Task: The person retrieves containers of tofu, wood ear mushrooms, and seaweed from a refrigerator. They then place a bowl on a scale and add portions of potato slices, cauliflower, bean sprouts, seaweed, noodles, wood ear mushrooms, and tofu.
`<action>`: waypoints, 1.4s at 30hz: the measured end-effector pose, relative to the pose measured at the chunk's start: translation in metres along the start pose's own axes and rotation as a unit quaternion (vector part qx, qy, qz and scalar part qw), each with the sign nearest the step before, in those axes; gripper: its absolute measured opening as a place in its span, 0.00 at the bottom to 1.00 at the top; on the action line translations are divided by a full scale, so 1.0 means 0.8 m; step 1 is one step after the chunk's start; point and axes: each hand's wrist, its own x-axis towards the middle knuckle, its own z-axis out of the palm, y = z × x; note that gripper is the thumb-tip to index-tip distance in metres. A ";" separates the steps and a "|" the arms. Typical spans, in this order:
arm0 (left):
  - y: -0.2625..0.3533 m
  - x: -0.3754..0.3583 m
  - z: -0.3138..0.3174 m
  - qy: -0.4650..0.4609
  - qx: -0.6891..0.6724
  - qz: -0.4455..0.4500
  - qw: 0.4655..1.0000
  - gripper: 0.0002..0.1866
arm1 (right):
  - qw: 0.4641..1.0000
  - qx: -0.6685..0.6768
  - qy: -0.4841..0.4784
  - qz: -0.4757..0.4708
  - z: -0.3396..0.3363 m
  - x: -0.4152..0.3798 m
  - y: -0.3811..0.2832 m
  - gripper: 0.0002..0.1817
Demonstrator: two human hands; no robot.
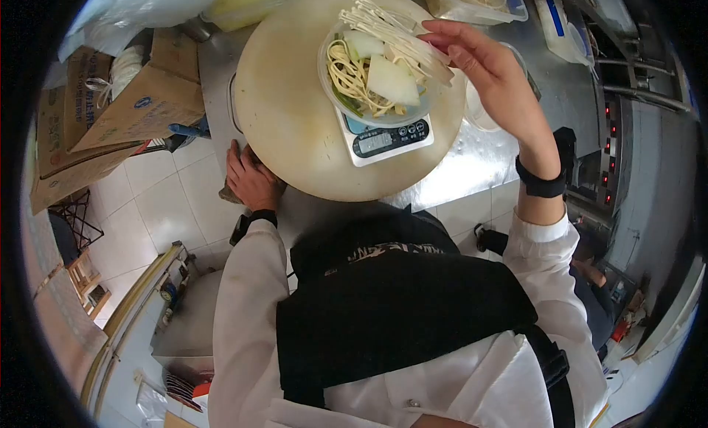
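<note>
A bundle of enoki mushrooms (pixel 391 30) is pinched by the right hand (pixel 483 74) over the bowl (pixel 376 74) on the scale (pixel 387 139), while the left hand (pixel 249 179) is laid flat, fingers together, at the cutting board (pixel 295 126) edge.

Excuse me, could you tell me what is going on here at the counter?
A person is filling a clear bowl that sits on a digital scale atop a round chopping board. The right hand holds enoki mushrooms over the bowl, which already has noodles and pale vegetable slices. The left hand rests at the board's near edge.
</note>
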 end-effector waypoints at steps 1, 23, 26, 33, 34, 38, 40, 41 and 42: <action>0.000 0.001 -0.001 -0.007 -0.002 0.000 1.000 0.19 | 0.999 0.039 -0.023 -0.017 -0.002 0.002 0.004 0.18; -0.011 0.001 0.010 0.011 0.015 0.015 1.000 0.20 | 0.983 0.082 0.156 -0.057 0.015 0.017 0.046 0.10; -0.020 0.007 0.008 -0.027 -0.103 0.004 0.994 0.19 | 0.991 -0.007 0.109 -0.076 0.033 0.022 0.030 0.10; 0.032 0.027 -0.091 0.023 -0.345 -0.008 0.938 0.15 | 0.991 -0.048 0.093 -0.081 0.037 0.015 0.002 0.13; 0.060 0.030 -0.114 0.047 -0.363 0.018 0.930 0.15 | 0.992 -0.056 0.086 -0.079 0.033 0.013 0.000 0.13; 0.144 0.046 -0.145 0.052 -0.386 0.101 0.916 0.15 | 0.978 -0.051 0.140 -0.143 0.008 0.010 0.001 0.13; 0.175 0.048 -0.155 0.007 -0.345 0.152 0.926 0.16 | 0.985 0.001 0.092 -0.145 -0.014 0.005 0.001 0.13; 0.187 0.051 -0.155 0.019 -0.344 0.155 0.926 0.16 | 0.990 0.057 0.030 -0.124 -0.027 0.002 0.000 0.13; 0.200 0.051 -0.153 0.009 -0.353 0.161 0.921 0.17 | 0.989 0.052 0.051 -0.129 -0.040 0.001 0.003 0.14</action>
